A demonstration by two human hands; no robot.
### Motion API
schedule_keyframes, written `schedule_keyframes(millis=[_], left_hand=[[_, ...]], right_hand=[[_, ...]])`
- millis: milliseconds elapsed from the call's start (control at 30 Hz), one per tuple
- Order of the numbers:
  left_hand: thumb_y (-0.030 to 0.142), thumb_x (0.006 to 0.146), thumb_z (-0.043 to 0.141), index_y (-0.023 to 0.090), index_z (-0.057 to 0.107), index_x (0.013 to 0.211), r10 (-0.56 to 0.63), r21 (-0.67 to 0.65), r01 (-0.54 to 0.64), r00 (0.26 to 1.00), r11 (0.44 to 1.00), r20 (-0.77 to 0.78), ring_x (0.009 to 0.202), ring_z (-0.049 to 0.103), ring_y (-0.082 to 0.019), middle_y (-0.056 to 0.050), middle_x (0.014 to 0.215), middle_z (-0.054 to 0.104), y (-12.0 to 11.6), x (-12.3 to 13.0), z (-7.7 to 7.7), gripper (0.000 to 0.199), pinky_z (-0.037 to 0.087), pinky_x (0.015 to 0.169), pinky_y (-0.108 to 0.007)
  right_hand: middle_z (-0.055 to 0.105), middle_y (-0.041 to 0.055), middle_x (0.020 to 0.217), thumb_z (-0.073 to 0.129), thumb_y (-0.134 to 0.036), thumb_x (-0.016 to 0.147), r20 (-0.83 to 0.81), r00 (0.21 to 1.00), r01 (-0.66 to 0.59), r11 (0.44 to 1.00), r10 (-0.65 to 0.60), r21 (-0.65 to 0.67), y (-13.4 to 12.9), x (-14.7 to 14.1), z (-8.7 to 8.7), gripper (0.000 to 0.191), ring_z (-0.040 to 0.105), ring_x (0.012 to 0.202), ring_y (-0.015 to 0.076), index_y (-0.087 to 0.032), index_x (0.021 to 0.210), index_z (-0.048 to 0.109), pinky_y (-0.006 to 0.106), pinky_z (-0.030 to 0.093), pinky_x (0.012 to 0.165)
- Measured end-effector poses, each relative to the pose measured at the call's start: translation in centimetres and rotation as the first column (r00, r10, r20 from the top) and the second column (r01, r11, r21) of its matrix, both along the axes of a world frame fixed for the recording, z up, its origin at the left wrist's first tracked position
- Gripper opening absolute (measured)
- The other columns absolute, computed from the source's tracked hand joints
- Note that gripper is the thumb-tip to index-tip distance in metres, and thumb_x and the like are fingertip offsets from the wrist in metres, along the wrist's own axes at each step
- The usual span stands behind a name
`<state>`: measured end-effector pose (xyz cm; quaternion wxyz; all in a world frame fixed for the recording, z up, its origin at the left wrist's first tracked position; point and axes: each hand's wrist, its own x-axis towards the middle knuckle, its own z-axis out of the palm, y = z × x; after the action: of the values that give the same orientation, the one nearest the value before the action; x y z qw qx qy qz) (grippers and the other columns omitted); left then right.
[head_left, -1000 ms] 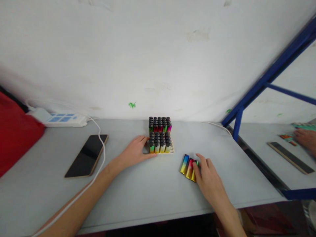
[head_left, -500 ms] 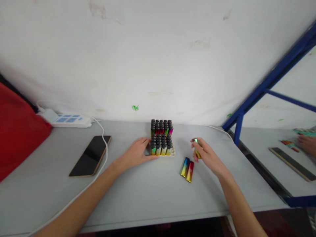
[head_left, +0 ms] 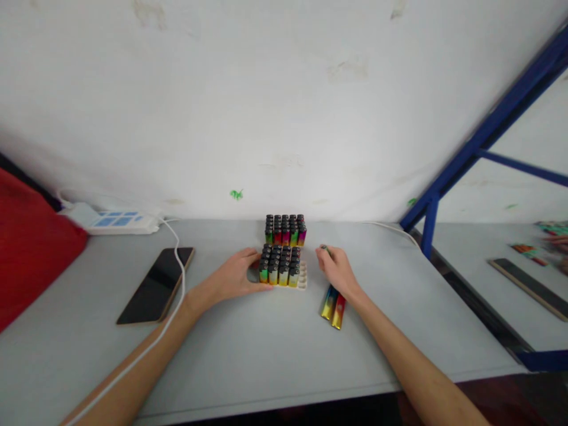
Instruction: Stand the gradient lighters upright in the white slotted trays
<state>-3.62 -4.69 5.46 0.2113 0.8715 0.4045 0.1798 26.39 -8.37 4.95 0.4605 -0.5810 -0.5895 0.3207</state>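
A white tray (head_left: 303, 277) holds upright lighters (head_left: 278, 266) with black tops, and its right-hand column shows bare slots. My left hand (head_left: 239, 273) grips the tray's left side, thumb along the front edge and fingers behind. Right of the tray, my right hand (head_left: 338, 271) is closed around a lighter (head_left: 324, 248); only its top end shows above the fingers. Just below that hand lie a blue-and-yellow lighter (head_left: 329, 303) and a red-and-yellow lighter (head_left: 339, 312), side by side, their upper ends partly covered. Behind the tray stands another block of upright lighters (head_left: 286, 231).
A phone (head_left: 156, 287) lies at left, crossed by a white cable (head_left: 182, 269) that runs over my left forearm. A power strip (head_left: 119, 222) and a red object (head_left: 38, 248) are farther left. A blue metal frame (head_left: 457, 171) rises at right; beyond it is another person's hand (head_left: 560, 241).
My right hand has moved left with the lighter, closer to the tray, and now partly covers the two lying lighters. My left hand stays on the tray. The view has shifted slightly.
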Motion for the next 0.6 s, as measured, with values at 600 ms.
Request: schedule_keyframes(millis=[600], left_hand=[[0.061,0.081,0.09,0.018,0.079,0.108,-0.014,-0.017,0.014,0.999,1.0,-0.034,0.116,0.072,-0.035,-0.012,0.12,0.08,0.0,-0.1,0.2,0.051,0.059,0.108,-0.046]], right_hand=[[0.043,-0.0048,0.062,0.05,-0.058,0.101,0.071,0.997,0.014,0.997,-0.019,0.074,-1.1,-0.6,0.4,0.047,0.042,0.061,0.0153,-0.027,0.067,0.041,0.031,0.033,0.063]])
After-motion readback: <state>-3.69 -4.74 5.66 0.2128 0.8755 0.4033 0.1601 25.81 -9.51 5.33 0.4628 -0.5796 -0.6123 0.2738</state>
